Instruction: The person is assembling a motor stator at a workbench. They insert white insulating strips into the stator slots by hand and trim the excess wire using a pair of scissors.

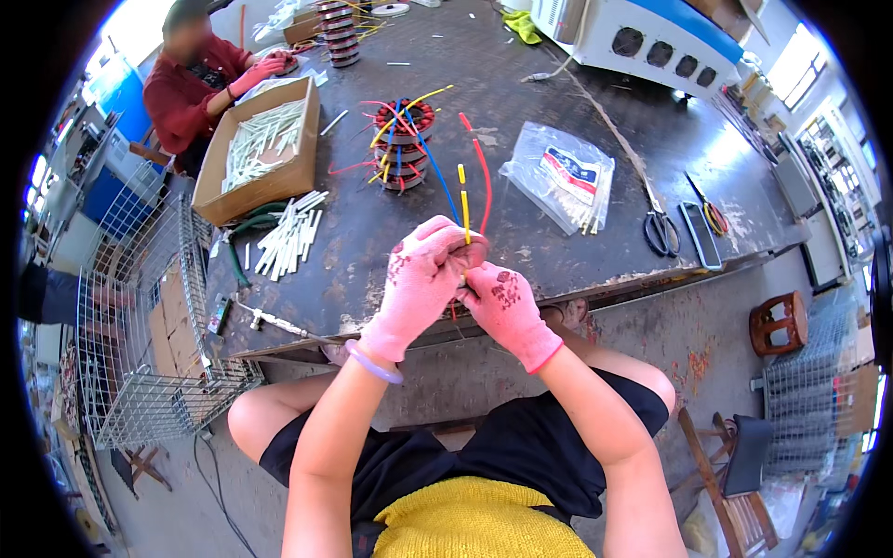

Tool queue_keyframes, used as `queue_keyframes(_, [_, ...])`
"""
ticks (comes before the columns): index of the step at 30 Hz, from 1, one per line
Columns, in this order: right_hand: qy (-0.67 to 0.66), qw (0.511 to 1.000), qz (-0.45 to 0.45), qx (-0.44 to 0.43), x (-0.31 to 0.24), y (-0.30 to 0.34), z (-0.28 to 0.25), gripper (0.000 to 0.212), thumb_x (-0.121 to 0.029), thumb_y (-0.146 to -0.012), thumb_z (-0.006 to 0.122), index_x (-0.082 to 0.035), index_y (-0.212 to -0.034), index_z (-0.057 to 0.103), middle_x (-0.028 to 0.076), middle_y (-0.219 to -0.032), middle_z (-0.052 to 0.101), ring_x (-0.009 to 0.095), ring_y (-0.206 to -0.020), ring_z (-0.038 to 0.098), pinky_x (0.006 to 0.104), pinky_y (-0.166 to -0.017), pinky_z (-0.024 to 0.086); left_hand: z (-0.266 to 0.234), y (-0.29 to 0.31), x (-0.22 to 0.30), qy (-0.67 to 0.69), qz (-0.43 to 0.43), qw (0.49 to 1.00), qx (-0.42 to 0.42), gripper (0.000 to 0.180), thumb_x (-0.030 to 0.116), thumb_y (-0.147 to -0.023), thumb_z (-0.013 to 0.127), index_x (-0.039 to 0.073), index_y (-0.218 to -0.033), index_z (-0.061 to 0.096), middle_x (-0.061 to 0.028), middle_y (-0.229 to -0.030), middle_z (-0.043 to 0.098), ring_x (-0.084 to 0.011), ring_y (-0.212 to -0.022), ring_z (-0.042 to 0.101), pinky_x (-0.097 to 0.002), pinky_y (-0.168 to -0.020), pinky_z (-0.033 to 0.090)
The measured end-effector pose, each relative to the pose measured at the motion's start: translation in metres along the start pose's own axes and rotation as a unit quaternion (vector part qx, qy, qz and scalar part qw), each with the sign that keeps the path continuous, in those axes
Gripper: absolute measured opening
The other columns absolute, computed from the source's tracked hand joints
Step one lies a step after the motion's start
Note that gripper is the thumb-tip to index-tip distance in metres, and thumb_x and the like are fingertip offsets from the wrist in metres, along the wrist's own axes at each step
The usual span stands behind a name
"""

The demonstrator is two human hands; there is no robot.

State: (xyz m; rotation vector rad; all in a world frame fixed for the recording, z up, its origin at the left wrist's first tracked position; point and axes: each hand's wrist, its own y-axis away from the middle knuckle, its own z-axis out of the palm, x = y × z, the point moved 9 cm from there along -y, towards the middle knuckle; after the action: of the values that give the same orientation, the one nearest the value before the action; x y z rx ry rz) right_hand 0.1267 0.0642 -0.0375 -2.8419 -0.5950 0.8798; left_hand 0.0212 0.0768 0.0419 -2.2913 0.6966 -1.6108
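Note:
Both my hands wear pink gloves and meet just over the table's near edge. My left hand (419, 274) is closed, fingers pinching a small bundle of wires. Out of its grip rise a yellow wire (466, 209), a red wire (486, 181) and a blue wire (441, 177). Close against it, my right hand (507, 302) is closed too, its thumb and fingertips pinched at the lower part of the same bundle. What the wires join to is mostly hidden by the gloves. Behind them stands a stack of wound motor stators (406, 153) with coloured leads.
A cardboard box (206, 186) of white tubes stands left, with loose tubes (290, 237) before it. To the right lie a plastic bag (563, 177), scissors (661, 234), a phone (699, 237) and snips (714, 216). A co-worker (200, 84) sits far left; a wire cage (139, 325) stands beside the table.

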Motion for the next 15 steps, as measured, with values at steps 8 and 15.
queue_keyframes(8, [-0.199, 0.976, 0.077, 0.051, 0.003, 0.026, -0.025, 0.038, -0.009, -0.083, 0.073, -0.003, -0.12, 0.065, 0.007, -0.083, 0.067, 0.015, -0.069, 0.062, 0.0294, -0.064, 0.051, -0.042, 0.012, -0.006, -0.051, -0.007, 0.999, 0.008, 0.025, -0.002, -0.087, 0.065, 0.003, -0.111, 0.069, -0.0078, -0.09, 0.065, -0.0196, -0.082, 0.066, -0.0305, -0.074, 0.053])
queue_keyframes(15, [-0.342, 0.938, 0.056, 0.012, -0.011, 0.084, 0.019, 0.035, -0.011, -0.089, 0.071, -0.004, -0.122, 0.065, 0.0, -0.084, 0.063, 0.004, -0.063, 0.054, 0.0221, -0.057, 0.046, -0.166, -0.008, -0.15, -0.415, -0.104, 0.902, 0.063, 0.022, 0.022, -0.088, 0.066, 0.009, -0.106, 0.069, -0.0104, -0.105, 0.07, -0.0296, -0.097, 0.066, -0.0412, -0.083, 0.053])
